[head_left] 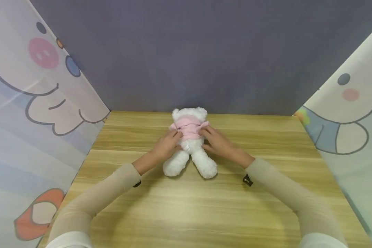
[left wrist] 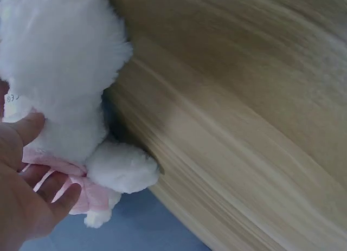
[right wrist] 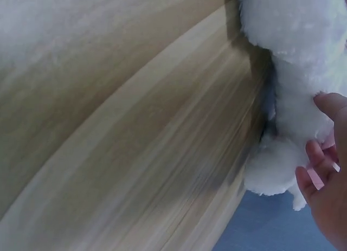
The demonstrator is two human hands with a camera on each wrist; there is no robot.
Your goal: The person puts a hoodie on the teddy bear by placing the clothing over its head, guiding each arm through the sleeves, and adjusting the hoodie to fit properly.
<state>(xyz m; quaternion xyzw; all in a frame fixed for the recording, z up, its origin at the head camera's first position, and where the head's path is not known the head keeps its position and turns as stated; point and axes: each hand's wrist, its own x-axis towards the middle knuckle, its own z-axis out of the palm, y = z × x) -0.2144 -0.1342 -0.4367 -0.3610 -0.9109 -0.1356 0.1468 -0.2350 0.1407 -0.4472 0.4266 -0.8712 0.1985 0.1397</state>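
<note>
A white plush teddy bear (head_left: 190, 144) lies on the wooden table with its head toward the grey wall and its legs spread toward me. It wears a pink shirt (head_left: 189, 125), and a small printed white tag (head_left: 187, 148) shows low on its body. My left hand (head_left: 167, 144) is at the bear's left side in the head view, its bent fingers gripping the shirt near the hem and its thumb (left wrist: 32, 125) against the fur. On the opposite side, my right hand (head_left: 218, 141) grips the shirt's other edge with curled fingers (right wrist: 320, 161). Its thumb touches the white fur.
The wood-grain table (head_left: 186, 206) ends at a dark grey wall (head_left: 204, 58) just behind the bear's head. Cartoon-printed curtains (head_left: 9, 144) hang along both sides. A black strap end (head_left: 248, 179) dangles below my right wrist.
</note>
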